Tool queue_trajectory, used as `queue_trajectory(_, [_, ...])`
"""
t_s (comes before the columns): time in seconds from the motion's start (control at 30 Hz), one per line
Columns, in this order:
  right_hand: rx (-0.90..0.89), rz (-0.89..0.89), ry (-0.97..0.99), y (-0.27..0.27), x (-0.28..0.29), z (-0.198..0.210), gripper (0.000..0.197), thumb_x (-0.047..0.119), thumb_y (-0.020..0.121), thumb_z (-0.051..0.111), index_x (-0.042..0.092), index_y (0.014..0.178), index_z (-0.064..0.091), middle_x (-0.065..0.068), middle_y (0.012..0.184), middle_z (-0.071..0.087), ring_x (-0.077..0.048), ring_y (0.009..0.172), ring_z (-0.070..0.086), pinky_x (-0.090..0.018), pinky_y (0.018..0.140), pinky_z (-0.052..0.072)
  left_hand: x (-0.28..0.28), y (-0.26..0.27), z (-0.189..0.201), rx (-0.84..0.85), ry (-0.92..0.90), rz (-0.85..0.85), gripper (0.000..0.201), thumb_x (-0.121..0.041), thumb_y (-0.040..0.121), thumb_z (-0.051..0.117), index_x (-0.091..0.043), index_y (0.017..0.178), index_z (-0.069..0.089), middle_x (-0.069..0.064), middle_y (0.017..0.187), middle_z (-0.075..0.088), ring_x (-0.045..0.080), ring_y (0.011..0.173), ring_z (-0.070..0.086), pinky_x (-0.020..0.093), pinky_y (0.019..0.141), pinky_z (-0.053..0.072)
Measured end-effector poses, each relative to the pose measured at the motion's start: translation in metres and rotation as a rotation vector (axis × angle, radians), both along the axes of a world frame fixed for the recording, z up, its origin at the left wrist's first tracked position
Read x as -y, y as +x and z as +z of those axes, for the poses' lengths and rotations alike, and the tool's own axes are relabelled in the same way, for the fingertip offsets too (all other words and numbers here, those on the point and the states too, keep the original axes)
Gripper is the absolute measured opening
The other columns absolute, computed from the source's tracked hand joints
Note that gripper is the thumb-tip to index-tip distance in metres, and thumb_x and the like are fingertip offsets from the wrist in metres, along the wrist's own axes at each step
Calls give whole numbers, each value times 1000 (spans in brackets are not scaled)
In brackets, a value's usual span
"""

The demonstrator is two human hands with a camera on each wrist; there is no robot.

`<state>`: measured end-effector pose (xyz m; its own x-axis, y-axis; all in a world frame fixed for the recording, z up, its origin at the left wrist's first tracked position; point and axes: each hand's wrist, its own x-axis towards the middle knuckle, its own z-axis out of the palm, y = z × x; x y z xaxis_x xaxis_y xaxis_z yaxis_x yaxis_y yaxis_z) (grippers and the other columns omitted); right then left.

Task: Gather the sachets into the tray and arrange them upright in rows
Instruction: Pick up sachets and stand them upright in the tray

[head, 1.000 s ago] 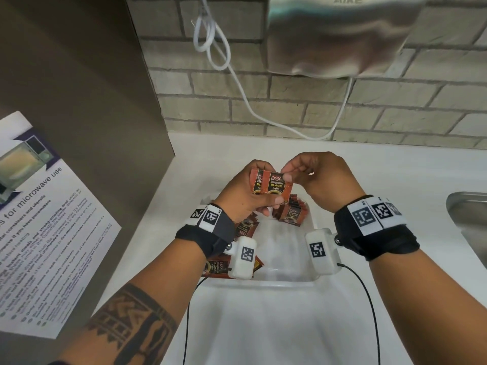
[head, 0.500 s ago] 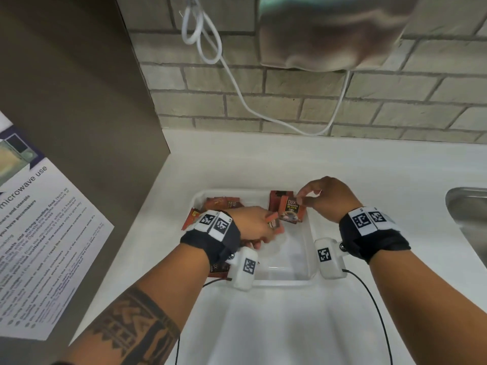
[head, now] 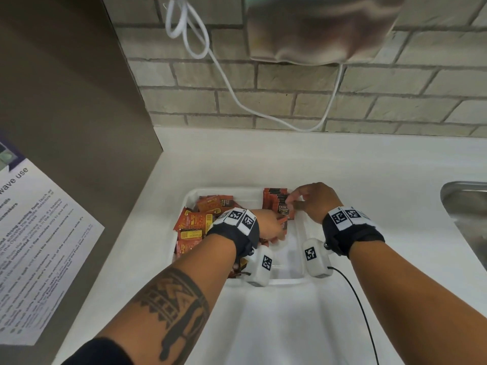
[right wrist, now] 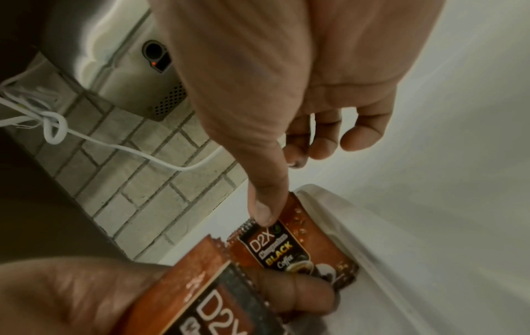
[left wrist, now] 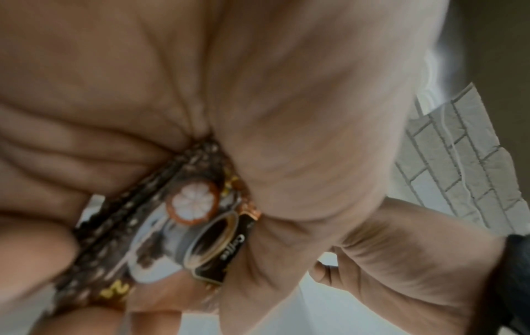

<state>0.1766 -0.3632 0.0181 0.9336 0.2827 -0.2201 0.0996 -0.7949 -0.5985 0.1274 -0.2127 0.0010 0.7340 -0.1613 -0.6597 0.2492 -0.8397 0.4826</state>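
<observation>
My right thumb (right wrist: 265, 210) presses the top edge of the front sachet (right wrist: 289, 251) in the upright row (head: 276, 204), the other fingers loosely curled above it and holding nothing. My left hand (head: 268, 226) is closed around a small bundle of sachets (left wrist: 200, 226), fingers and thumb wrapped tight, with the bundle's end poking toward the row. A second ago both hands held that bundle up in the air, above the tray (head: 297, 279); now they are down inside it, and my right hand has let go of the bundle to steady the row at the far right corner — so the next few can, I judge, slide in behind my thumb. The loose sachets (head: 195, 222) lie flat and jumbled along the tray's left side, still to be stood up. The middle of the tray is bare, leaving room for more rows. Around the tray is the white counter (head: 369, 180), with the sink (head: 466, 206) off to my right.
</observation>
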Motion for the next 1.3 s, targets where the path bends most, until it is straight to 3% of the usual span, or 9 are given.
queue_trajectory(0.17, [8, -33, 26, 4, -1, -3, 8, 18, 80, 78, 25, 82, 76, 18, 75, 59, 0, 74, 50, -16, 59, 34, -3, 1, -5, -13, -16, 52, 33, -26, 95, 61, -5, 121, 63, 4, 92, 66, 15, 57, 55, 19, 47, 39])
queue_trajectory(0.4, [15, -25, -20, 6, -2, -7, 14, 20, 79, 80, 23, 81, 66, 9, 72, 52, -9, 67, 49, -21, 57, 35, 0, -2, -1, -22, -22, 25, 35, -28, 95, 61, -4, 121, 64, 6, 96, 67, 20, 67, 56, 21, 49, 38])
queue_trajectory(0.67, [35, -1, -17, 8, 2, -6, 20, 23, 78, 82, 25, 79, 62, 7, 70, 50, -9, 64, 47, -23, 57, 34, 0, -3, -1, -48, -93, 62, 24, -17, 98, 59, -3, 117, 63, 8, 92, 65, 14, 59, 53, 20, 50, 42])
queue_trajectory(0.73, [37, 0, -18, 9, 5, -4, 19, 23, 78, 82, 24, 81, 63, 7, 70, 50, -10, 63, 47, -23, 57, 34, -2, -5, -1, -74, -155, 115, 25, -10, 97, 58, 3, 118, 62, 12, 91, 65, 17, 62, 56, 25, 59, 50])
queue_trajectory(0.83, [26, 20, -50, 9, 8, -1, 18, 23, 79, 81, 24, 82, 63, 5, 72, 50, -13, 67, 48, -24, 59, 36, -5, -7, -4, -73, -178, 133, 33, -12, 93, 62, 4, 122, 64, 23, 112, 69, 29, 82, 61, 43, 87, 55])
queue_trajectory(0.97, [39, 0, 7, 7, 10, 1, 13, 20, 81, 78, 22, 84, 65, 7, 74, 55, -16, 73, 53, -25, 64, 39, -11, -11, -3, -94, -231, 159, 40, -17, 82, 69, 5, 115, 68, 23, 104, 72, 44, 102, 68, 47, 92, 55])
queue_trajectory(1.13, [-74, 54, 227, -3, 13, 10, 18, 32, 79, 81, 25, 91, 69, 3, 90, 71, -12, 85, 65, -28, 79, 47, -31, -13, 4, -13, -579, 398, 29, -8, 85, 78, -7, 112, 66, 10, 98, 73, 19, 83, 71, 27, 63, 60])
queue_trajectory(1.23, [-164, 100, 353, -8, 8, 16, 19, 21, 80, 81, 20, 95, 70, -2, 89, 73, -12, 80, 68, -29, 83, 51, -36, -11, 6, 56, -705, 468, 39, -9, 80, 83, -8, 117, 68, 11, 107, 74, 19, 92, 72, 32, 74, 61])
queue_trajectory(1.3, [-157, 90, 410, -7, 6, 21, 16, 15, 81, 80, 16, 94, 71, -4, 86, 73, -11, 74, 68, -26, 74, 53, -35, -11, 6, 86, -757, 484, 35, -8, 80, 83, -13, 113, 70, 9, 106, 75, 19, 93, 73, 33, 76, 61])
